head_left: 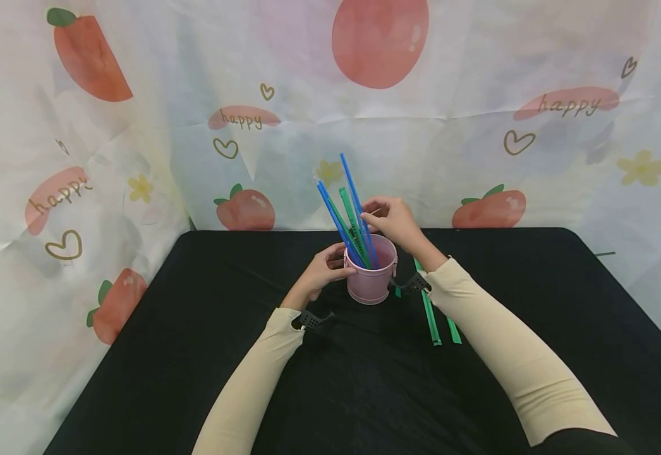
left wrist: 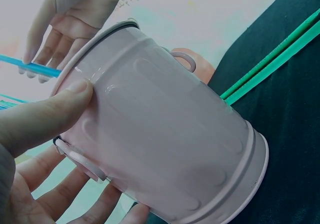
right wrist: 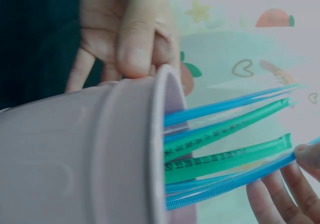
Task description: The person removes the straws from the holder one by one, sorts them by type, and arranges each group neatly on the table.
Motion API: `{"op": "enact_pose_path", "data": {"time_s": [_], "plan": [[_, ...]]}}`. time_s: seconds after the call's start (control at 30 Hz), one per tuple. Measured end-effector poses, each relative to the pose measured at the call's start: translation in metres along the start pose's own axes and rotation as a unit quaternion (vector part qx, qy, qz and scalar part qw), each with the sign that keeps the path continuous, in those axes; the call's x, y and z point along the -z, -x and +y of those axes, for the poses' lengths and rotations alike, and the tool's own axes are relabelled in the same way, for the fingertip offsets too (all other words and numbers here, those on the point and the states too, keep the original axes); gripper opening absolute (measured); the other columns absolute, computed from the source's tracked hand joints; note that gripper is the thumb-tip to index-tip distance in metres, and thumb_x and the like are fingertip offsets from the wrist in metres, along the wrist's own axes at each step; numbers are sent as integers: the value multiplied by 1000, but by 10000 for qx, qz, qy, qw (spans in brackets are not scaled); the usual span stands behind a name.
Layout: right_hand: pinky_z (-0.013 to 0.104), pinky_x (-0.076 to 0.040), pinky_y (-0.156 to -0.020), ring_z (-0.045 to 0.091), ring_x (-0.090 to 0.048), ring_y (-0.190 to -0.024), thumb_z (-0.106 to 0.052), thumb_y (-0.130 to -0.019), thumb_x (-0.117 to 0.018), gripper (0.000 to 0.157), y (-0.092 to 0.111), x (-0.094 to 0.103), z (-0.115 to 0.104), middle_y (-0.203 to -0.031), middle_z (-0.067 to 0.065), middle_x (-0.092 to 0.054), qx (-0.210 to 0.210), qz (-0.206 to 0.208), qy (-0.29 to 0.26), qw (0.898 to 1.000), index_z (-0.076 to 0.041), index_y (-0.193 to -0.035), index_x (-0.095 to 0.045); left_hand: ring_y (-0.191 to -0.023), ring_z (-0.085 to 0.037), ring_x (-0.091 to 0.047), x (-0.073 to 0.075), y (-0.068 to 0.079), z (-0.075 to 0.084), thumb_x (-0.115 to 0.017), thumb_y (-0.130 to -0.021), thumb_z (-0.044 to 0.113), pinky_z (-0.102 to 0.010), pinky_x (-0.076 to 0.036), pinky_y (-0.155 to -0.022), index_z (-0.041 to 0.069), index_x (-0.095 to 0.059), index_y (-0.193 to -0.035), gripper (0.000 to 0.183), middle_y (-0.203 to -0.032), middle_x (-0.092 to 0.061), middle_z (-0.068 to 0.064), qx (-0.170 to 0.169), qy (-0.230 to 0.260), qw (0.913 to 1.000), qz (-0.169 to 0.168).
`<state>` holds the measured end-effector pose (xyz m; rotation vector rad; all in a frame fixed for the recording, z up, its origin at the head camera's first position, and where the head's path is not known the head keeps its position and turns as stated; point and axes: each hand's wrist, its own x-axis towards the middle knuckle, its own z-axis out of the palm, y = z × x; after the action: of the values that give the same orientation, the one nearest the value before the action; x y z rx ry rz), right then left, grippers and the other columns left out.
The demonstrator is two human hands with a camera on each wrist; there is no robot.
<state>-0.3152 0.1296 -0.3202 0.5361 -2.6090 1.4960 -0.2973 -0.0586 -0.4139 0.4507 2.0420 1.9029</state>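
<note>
A small pink bucket [head_left: 369, 289] stands on the black table, holding several blue straws and green paper-wrapped straws [right wrist: 235, 159] with dark print. My left hand [head_left: 320, 273] grips the bucket's left side, thumb near the rim and fingers around the side handle, as the left wrist view shows. Above the opening, my right hand [head_left: 394, 222] pinches a blue straw [right wrist: 235, 183] between thumb and fingers. That straw's lower end is inside the bucket, and its top leans left above the others. The bucket wall hides the straws' bottoms.
On the black tablecloth [head_left: 222, 303], green straws [head_left: 430, 316] lie right of the bucket, partly under the right forearm. A printed fabric backdrop [head_left: 308, 76] rises behind the table and along its left. Black straps [head_left: 315, 320] sit at both wrists.
</note>
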Motion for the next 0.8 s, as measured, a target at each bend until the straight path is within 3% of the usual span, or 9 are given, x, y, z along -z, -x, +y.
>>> {"op": "enact_pose_path", "data": {"time_s": [0.27, 0.57, 0.8], "plan": [[45, -56, -81, 35, -64, -98, -10, -92, -59, 26, -2, 9, -8, -110, 24, -63, 48, 79, -137, 9999, 4, -113, -60, -130, -36, -44, -1, 0, 0, -62, -87, 3, -46, -46, -100, 8, -35, -144, 64, -144, -41, -19, -16, -21, 10000, 17], [40, -58, -76, 33, -66, -94, -12, -91, -60, 25, -7, 15, -14, -106, 23, -65, 244, 201, -37, 9995, 4, -110, -62, -130, -36, -45, 0, 0, -1, -62, -86, 2, -45, -47, -100, 7, -36, -143, 63, -144, -42, -19, -88, 23, 10000, 8], [42, -57, -78, 33, -66, -95, -12, -91, -60, 25, -11, 20, -21, -108, 23, -65, 338, 270, 5, 9991, 4, -110, -62, -130, -37, -45, 1, -1, -2, -62, -86, 1, -46, -46, -101, 7, -36, -143, 63, -144, -41, -20, -80, 65, 9999, -21]]}}
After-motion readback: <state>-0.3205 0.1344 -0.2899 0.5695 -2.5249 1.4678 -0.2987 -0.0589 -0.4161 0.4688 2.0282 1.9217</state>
